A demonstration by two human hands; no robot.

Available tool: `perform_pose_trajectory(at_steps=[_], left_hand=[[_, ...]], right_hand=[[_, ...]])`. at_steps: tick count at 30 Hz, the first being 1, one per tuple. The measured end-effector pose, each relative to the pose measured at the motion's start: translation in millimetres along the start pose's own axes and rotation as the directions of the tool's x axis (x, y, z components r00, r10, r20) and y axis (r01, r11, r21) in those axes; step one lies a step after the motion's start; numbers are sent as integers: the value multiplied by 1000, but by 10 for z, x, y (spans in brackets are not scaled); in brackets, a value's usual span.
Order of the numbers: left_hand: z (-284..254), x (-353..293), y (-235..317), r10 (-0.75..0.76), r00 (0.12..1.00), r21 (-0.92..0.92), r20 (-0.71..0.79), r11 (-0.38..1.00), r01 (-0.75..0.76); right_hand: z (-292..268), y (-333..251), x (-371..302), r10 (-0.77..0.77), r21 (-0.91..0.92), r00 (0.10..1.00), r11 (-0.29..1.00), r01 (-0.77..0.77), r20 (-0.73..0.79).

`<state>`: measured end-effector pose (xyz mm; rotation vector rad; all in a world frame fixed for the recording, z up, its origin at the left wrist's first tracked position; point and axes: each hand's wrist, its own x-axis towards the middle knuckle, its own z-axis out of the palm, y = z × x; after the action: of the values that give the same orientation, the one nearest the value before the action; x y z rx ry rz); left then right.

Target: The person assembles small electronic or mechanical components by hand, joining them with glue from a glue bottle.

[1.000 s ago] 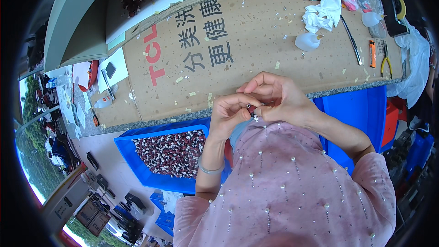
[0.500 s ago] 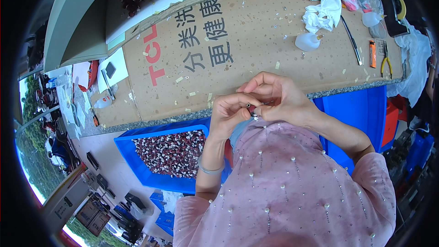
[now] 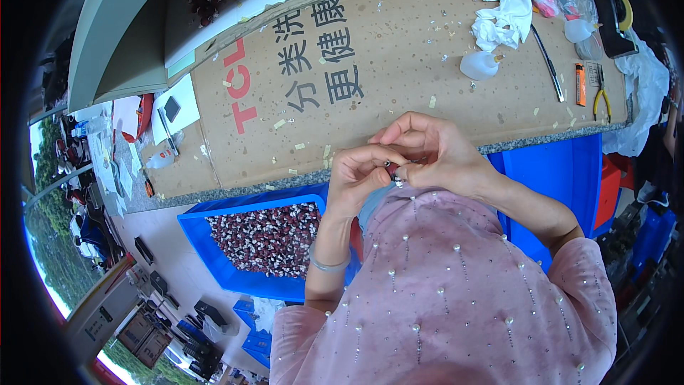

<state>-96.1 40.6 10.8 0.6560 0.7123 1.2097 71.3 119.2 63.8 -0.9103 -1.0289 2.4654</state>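
My left hand (image 3: 358, 177) and my right hand (image 3: 447, 159) meet at the table's near edge, close to my chest. Between their fingertips they pinch a small dark-red and white figurine (image 3: 392, 169). A tiny metal loop shows at its upper end, and fingers cover part of it. The thumb and forefinger of each hand are closed on it; the other right fingers curl above. Left of my left forearm is a blue bin (image 3: 197, 246) holding a heap of similar small red and white figurines (image 3: 267, 239).
Brown cardboard (image 3: 385, 78) covers the tabletop, with scattered scraps. Toward the right lie a white squeeze bottle (image 3: 479, 65), crumpled white cloth (image 3: 504, 11), a pen-like tool (image 3: 547, 64), yellow-handled pliers (image 3: 603, 96) and a tape dispenser (image 3: 605, 14). Another blue bin (image 3: 559, 171) stands below the right edge.
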Motion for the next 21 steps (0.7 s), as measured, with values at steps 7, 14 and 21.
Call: perform_pose_trajectory(at_steps=[7, 14, 21], left_hand=[[5, 8, -2, 19, 1000, -2, 0, 1000, -19], [6, 3, 7, 1, 1000, -6, 0, 1000, -1], [13, -1, 9, 3, 1000, -1, -11, 1000, -3]], right_hand=[[-6, 8, 6, -2, 11, 1000, 1000, 2, 5], [-3, 22, 11, -9, 10, 1000, 1000, 9, 8], [-4, 18, 8, 2, -2, 1000, 1000, -2, 5]])
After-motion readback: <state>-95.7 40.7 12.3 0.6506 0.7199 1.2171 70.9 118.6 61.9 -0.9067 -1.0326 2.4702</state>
